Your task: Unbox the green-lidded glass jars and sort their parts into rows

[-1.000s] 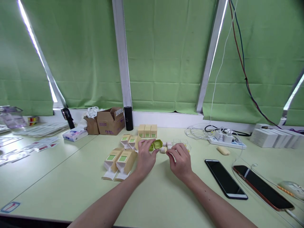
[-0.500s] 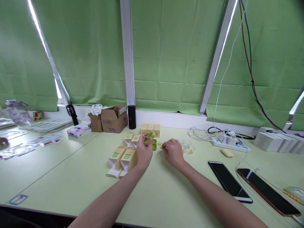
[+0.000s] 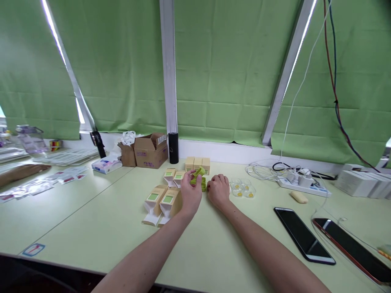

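My left hand (image 3: 190,194) is closed on a small lime-green plastic case (image 3: 199,171), lifted and tilted above the table. Just beneath it, more green cases (image 3: 203,184) rest on the tabletop, partly behind my fingers. My right hand (image 3: 218,190) is low against the table beside them, fingers curled down; what they hold, if anything, is hidden. To its right lies a clear plastic tray (image 3: 243,188) with round cups and yellow bits inside. Kraft boxes with green labels (image 3: 161,202) stand left of my left hand, their white flaps hanging toward me.
Three closed kraft boxes (image 3: 197,163) stand behind my hands. A cardboard carton (image 3: 151,150) and a black cylinder (image 3: 173,148) are farther back. Phones (image 3: 304,235), a power strip (image 3: 304,185) and cables lie to the right. Another person's arm (image 3: 24,173) reaches in from the left.
The small yellow pieces by my right fingers are now covered by that hand, which has turned and curled more. The view has shifted left. Another person's arm reaches farther in.
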Available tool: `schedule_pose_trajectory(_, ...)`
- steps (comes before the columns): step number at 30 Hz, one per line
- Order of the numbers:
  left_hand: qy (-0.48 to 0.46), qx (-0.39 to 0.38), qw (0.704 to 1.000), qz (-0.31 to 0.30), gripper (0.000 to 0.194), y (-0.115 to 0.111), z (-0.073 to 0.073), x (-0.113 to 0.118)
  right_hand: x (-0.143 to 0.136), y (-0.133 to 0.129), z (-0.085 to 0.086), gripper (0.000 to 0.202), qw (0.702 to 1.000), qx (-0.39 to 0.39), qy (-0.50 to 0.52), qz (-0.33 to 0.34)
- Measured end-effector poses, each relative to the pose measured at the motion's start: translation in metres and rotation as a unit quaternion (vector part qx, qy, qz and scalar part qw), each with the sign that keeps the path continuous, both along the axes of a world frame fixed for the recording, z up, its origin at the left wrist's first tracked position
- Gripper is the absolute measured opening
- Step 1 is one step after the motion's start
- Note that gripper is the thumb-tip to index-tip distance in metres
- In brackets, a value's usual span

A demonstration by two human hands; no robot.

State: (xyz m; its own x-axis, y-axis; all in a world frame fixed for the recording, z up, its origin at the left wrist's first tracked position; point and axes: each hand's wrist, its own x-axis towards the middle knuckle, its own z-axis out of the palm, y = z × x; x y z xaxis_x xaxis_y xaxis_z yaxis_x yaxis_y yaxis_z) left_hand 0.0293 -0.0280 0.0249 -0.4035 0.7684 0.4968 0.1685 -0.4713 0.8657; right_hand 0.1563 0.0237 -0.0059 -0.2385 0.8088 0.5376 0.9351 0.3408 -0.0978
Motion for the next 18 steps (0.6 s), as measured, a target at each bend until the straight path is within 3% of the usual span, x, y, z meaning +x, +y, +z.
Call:
schedule_pose_trajectory(7, -0.025, -0.014, 0.999, -0.014, 0.034, 0.001, -0.001, 0.000, -0.003, -0.003, 0.004, 0.021, 0.999, -0.015, -0.029, -0.018)
schedule_pose_trajectory(18, -0.035, -0.026, 0.999, -0.020, 0.034, -0.001, 0.001, 0.001, 0.009, -0.012, -0.002, 0.020, 0.999, 0.025, -0.029, -0.032)
